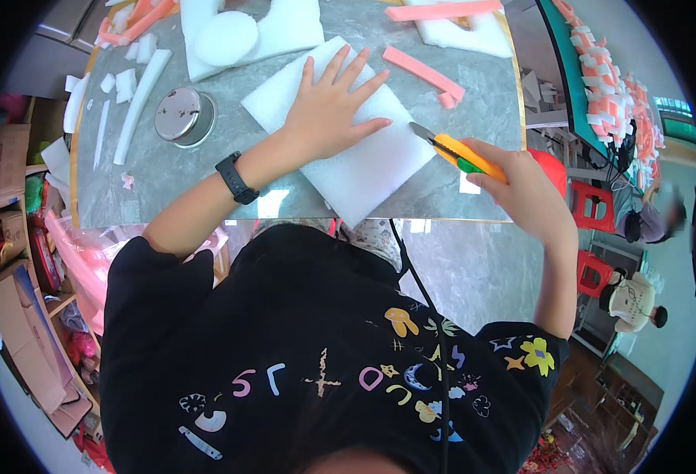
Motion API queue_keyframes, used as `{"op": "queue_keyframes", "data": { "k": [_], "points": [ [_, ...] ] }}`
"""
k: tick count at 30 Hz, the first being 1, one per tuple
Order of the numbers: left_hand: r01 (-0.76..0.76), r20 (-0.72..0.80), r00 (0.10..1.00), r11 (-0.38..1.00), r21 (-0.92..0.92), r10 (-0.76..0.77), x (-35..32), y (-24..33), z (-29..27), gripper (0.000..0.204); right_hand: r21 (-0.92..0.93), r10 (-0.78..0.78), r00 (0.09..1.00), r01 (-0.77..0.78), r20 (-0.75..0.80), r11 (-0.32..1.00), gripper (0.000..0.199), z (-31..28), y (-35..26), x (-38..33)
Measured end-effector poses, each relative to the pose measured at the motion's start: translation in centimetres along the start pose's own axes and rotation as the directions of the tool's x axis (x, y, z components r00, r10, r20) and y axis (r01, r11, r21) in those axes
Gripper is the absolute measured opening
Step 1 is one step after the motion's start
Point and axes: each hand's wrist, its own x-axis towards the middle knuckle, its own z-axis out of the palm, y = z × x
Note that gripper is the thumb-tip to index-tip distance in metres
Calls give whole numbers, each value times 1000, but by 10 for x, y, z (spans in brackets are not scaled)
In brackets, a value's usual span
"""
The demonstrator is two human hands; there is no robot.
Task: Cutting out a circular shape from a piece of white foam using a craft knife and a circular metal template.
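My left hand point(330, 110) lies flat with fingers spread on a rectangular sheet of white foam point(372, 178). The sheet sits at an angle on the grey marbled table, and its near corner reaches past the front edge. A yellow utility knife point(469, 158) with a green slider is gripped in my right hand point(522, 186). Its blade is out, and the tip is close to the right edge of the foam sheet; whether it touches, I cannot tell.
A round metal tin point(184, 117) stands left of the sheet. Foam strips point(142, 107), a cut foam sheet with a foam disc point(226, 38) and pink foam bars point(425, 73) lie around. Shelves with cardboard stand at left; red stools point(593, 207) and two people are at right.
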Motion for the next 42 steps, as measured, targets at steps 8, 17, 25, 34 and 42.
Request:
{"op": "queue_keyframes", "data": {
  "k": [8,17,25,34,42],
  "points": [
    [3,-20,1000,999,43,-3,1,0,0,64,-79,96,993,-102,-74,992,31,29,-23,-8],
    [9,-22,1000,1000,23,-9,1,2,-1,65,6,157,979,-158,-129,987,36,40,-20,-18],
    [1,-54,999,1000,-6,-1,0,3,2,63,51,184,964,-177,-192,983,35,50,-27,-26],
    [139,-1,990,981,138,-140,-7,28,-6,67,-155,112,958,-157,-266,975,38,36,-10,-17],
    [67,244,961,965,255,-131,14,26,-35,63,-284,-43,966,-32,-255,958,44,41,13,-11]
  ]
}}
